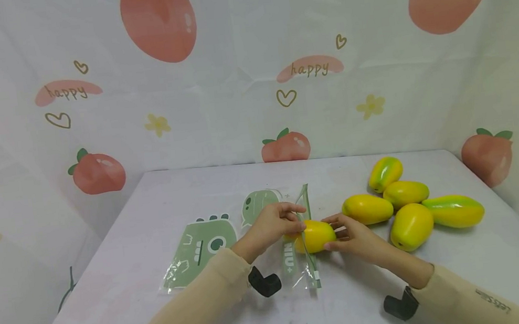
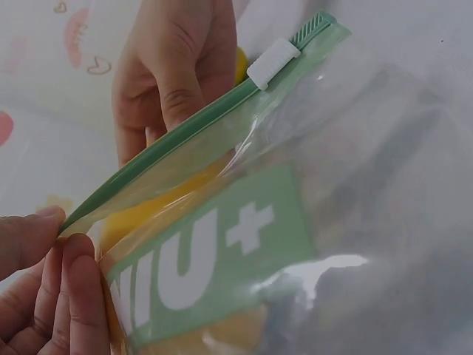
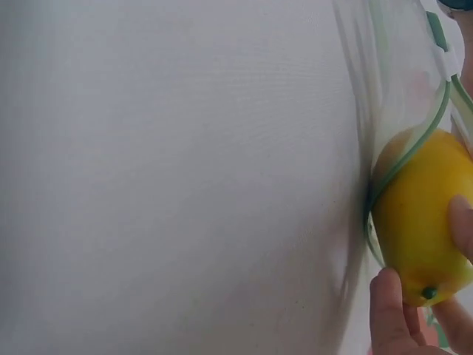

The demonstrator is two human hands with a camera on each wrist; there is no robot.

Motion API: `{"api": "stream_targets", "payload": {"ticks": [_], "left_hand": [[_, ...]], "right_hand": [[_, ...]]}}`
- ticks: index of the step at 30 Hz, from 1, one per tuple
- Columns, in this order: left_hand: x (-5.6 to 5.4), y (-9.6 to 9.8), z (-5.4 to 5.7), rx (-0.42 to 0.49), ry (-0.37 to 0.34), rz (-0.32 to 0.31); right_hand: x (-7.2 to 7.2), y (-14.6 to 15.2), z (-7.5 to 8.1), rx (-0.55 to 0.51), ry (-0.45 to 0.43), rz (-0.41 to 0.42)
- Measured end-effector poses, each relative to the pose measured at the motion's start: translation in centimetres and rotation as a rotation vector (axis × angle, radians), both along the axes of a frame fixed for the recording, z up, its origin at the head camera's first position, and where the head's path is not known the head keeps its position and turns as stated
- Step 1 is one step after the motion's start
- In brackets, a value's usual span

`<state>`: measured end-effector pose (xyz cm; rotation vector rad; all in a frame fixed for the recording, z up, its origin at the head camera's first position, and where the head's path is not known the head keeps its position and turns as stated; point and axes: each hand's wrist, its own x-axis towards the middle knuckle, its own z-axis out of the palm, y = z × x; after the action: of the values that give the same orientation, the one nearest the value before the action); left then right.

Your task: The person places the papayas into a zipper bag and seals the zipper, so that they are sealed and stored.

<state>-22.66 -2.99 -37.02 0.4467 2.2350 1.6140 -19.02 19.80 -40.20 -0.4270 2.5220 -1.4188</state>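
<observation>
The yellow fruit (image 1: 319, 236) is gripped at its right end by the right hand (image 1: 355, 240); its long axis is laid left to right, with the left end inside the clear bag (image 1: 290, 264), whose green rim (image 2: 185, 130) is pinched by the left hand (image 1: 272, 226).

The left arm (image 1: 194, 307) and right arm (image 1: 463, 294) reach forward and slant inward — left hand (image 1: 271, 224) with its thumb (image 2: 31, 240) pressed toward bent fingers (image 2: 85, 296) in a pinch, right hand (image 1: 355, 239) facing it, thumb and fingers parted in a curved grip
</observation>
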Motion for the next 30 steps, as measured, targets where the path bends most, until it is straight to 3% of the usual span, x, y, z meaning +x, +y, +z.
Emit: {"api": "stream_targets", "payload": {"ticks": [12,20,30], "left_hand": [[0.1,0.2,0.4,-0.004,-0.002,0.007],[0.1,0.2,0.5,-0.008,-0.003,0.01],[0.1,0.1,0.8,-0.001,-0.007,0.015]], "right_hand": [[-0.6,-0.7,0.0,0.056,0.059,0.017],[-0.9,-1.3,-0.4,0.038,0.014,0.034],[-1.1,-2.6,-0.6,-0.004,-0.049,-0.057]]}}
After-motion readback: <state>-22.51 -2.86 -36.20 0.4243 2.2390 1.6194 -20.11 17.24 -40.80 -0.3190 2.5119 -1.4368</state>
